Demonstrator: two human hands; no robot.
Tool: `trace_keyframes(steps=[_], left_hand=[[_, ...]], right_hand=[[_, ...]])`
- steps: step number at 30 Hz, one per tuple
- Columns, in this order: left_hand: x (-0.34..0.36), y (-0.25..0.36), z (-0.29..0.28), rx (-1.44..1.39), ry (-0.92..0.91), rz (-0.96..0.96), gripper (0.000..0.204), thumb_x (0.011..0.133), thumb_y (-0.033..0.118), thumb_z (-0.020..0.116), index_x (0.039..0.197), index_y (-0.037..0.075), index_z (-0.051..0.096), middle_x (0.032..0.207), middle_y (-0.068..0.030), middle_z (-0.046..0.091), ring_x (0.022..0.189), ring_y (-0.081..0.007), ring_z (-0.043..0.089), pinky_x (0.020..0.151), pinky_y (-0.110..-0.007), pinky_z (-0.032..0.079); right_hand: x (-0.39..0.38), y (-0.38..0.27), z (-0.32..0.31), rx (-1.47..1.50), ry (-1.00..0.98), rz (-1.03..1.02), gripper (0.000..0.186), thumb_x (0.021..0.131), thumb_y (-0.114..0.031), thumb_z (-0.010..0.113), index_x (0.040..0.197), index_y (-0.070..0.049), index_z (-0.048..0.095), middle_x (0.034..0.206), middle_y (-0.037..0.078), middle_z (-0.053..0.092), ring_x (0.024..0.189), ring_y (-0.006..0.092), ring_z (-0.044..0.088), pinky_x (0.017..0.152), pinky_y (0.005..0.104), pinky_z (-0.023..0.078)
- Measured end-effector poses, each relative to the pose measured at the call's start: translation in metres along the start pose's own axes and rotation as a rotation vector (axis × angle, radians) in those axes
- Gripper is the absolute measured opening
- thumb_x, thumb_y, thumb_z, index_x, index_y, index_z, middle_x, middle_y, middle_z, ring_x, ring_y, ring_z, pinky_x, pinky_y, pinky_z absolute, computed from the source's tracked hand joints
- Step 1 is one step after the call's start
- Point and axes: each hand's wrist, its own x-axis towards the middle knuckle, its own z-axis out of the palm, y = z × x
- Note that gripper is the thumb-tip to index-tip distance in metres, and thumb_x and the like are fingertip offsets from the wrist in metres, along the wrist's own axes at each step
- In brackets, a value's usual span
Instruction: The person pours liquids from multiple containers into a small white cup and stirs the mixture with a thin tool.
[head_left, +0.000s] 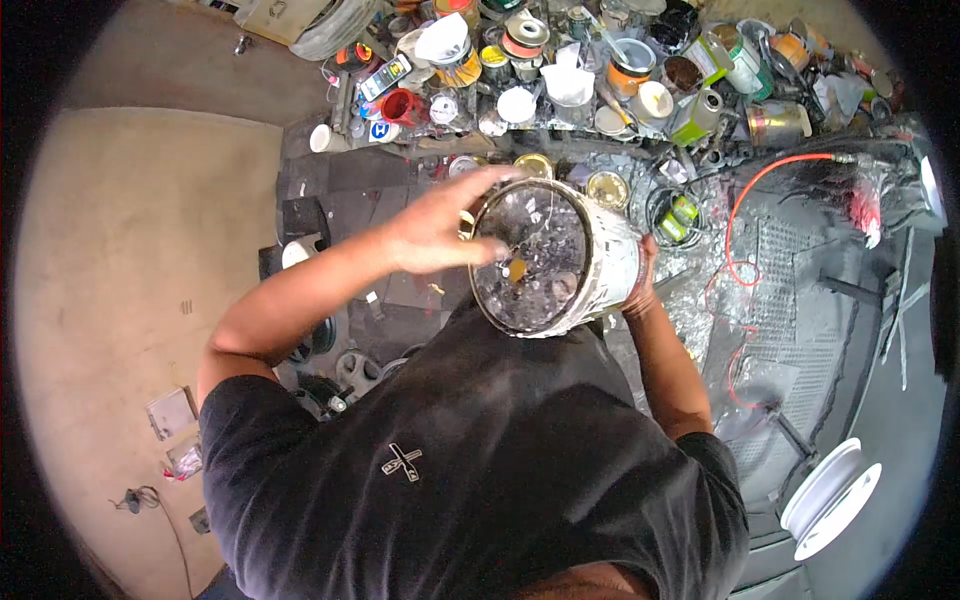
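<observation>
A stained pail (548, 255) is being held tilted just in front of the dark shirt (490, 430), its round end facing upward. The right grip (643, 275) is grasping the pail's outer wall, probably bearing its weight. The left grip (440, 235) is spreading open at the rim, thumb over the end, likely steadying it; contact pressure cannot be determined. Right of the pail, an orange hose (738, 205) is hanging loosely, perhaps keeping clear of it.
</observation>
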Motion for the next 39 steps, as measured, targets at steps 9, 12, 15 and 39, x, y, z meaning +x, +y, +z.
trace_keyframes(steps=[9,12,15,39], left_hand=[[0.002,0.046,0.034,0.333,0.04,-0.078,0.139,0.049,0.038,0.099,0.163,0.022,0.02,0.165,-0.0256,0.016,0.153,-0.0475,0.023,0.124,-0.052,0.028],[0.004,0.032,0.037,0.278,0.046,-0.034,0.129,0.053,0.03,0.095,0.16,0.018,0.024,0.163,-0.0249,0.021,0.152,-0.0467,0.024,0.124,-0.052,0.028],[0.004,0.014,0.034,0.197,0.01,0.021,0.12,0.056,0.026,0.089,0.158,0.014,0.027,0.162,-0.0244,0.023,0.151,-0.0458,0.026,0.124,-0.051,0.028],[0.014,-0.022,-0.049,-0.659,-0.167,0.104,0.123,0.061,0.056,0.077,0.162,0.008,0.027,0.156,-0.0183,0.044,0.143,-0.0314,0.045,0.12,-0.047,0.035]], right_hand=[[-0.02,-0.005,0.01,-0.162,0.122,0.044,0.111,0.079,-0.086,0.053,0.155,-0.006,0.042,0.152,0.02,0.053,0.132,0.0403,0.058,0.11,0.0575,0.046],[-0.027,-0.002,0.017,-0.257,0.193,0.007,0.111,0.079,-0.088,0.051,0.154,-0.007,0.044,0.15,0.02,0.055,0.131,0.0394,0.059,0.108,0.0589,0.047],[-0.034,-0.004,0.007,-0.286,0.223,0.066,0.111,0.08,-0.088,0.052,0.155,-0.007,0.043,0.15,0.02,0.054,0.131,0.0395,0.058,0.109,0.0594,0.046],[-0.009,-0.002,-0.032,-0.124,0.031,0.049,0.107,0.084,-0.087,0.048,0.157,-0.008,0.041,0.154,0.018,0.051,0.137,0.0404,0.053,0.114,0.0575,0.042]])
